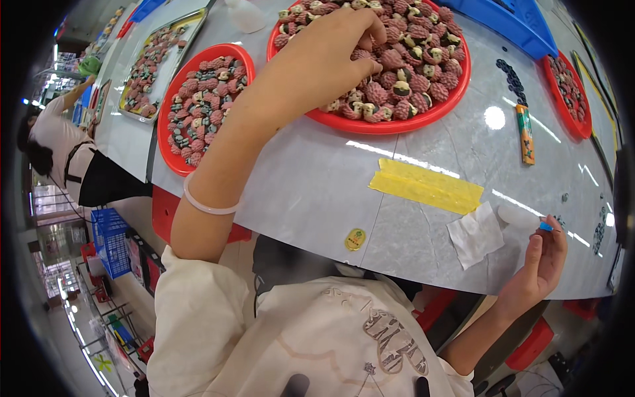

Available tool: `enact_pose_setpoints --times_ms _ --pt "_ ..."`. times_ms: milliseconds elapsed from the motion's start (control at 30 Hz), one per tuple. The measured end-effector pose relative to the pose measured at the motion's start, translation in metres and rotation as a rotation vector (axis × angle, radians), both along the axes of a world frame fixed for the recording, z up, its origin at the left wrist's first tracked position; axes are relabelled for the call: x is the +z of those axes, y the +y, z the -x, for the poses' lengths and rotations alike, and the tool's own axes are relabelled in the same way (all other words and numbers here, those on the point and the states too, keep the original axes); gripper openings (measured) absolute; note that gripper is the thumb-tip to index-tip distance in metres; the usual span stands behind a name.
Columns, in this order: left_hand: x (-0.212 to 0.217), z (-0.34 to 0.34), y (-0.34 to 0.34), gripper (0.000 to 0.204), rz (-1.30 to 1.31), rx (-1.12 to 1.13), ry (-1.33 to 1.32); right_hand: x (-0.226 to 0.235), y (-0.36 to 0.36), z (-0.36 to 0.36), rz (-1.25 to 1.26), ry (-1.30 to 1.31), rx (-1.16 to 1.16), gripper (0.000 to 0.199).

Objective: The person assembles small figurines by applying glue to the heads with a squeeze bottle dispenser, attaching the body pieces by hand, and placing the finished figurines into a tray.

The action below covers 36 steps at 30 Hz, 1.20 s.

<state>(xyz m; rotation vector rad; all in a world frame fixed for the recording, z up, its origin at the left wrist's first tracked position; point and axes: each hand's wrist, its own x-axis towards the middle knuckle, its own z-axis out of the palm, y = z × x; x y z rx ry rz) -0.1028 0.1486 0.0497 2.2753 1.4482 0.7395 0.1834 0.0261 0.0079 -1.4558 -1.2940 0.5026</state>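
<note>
Left hand [334,56] reaches far forward over the table [317,185], fingers curled down into the near edge of the big red tray [390,126], pinching among the small pink-and-dark pieces [403,79] heaped there; I cannot tell whether one is already held or only touched. Pieces are round, berry-like, no clear long axis, packed touching each other. A white bangle [208,205] sits on that forearm. Right hand [539,264] hangs back at the near table edge, well apart from the tray, fingers closed upward on a small blue bit [546,226] at the fingertips. So the heap lies straight ahead and slightly right of the left hand, already under it; the right hand is far the more distant, down and to the right. A second red tray [198,106] with the same pieces lies to the left of the reaching arm, near it but untouched. Between the hands: a strip of yellow tape [426,185] stuck slantwise on the table, a white paper scrap [475,235] just beside the right hand, a round yellow sticker [355,239] at the table rim. Further right, an orange lighter [525,134], a third red tray [567,86]. Another person [59,145] works at the far left.
</note>
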Motion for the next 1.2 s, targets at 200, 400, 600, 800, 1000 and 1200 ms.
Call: enact_pose_setpoints --times_ms 200,400,600,800,1000,1200 --pt "-0.006 -0.002 -0.031 0.018 0.109 0.023 -0.463 0.003 0.011 0.022 0.268 0.009 0.265 0.032" --pt "-0.022 -0.034 -0.094 0.019 0.488 -0.181 -1.240 0.001 -0.002 0.009 0.096 0.180 0.255 0.041" --pt "-0.043 -0.062 -0.119 0.026 0.777 -0.173 -1.590 0.024 -0.020 -0.007 0.090 0.057 0.158 0.056" --pt "-0.047 -0.073 -0.130 0.034 0.861 -0.117 -1.522 0.030 -0.012 0.006 -0.036 0.184 0.293 0.051" --pt "-0.048 -0.085 -0.136 0.039 0.824 -0.081 -1.466 0.030 -0.016 0.000 0.049 0.243 0.489 0.049" --pt "-0.046 -0.086 -0.142 0.040 0.902 -0.072 -1.458 0.033 -0.024 0.004 0.053 0.110 0.372 0.046"
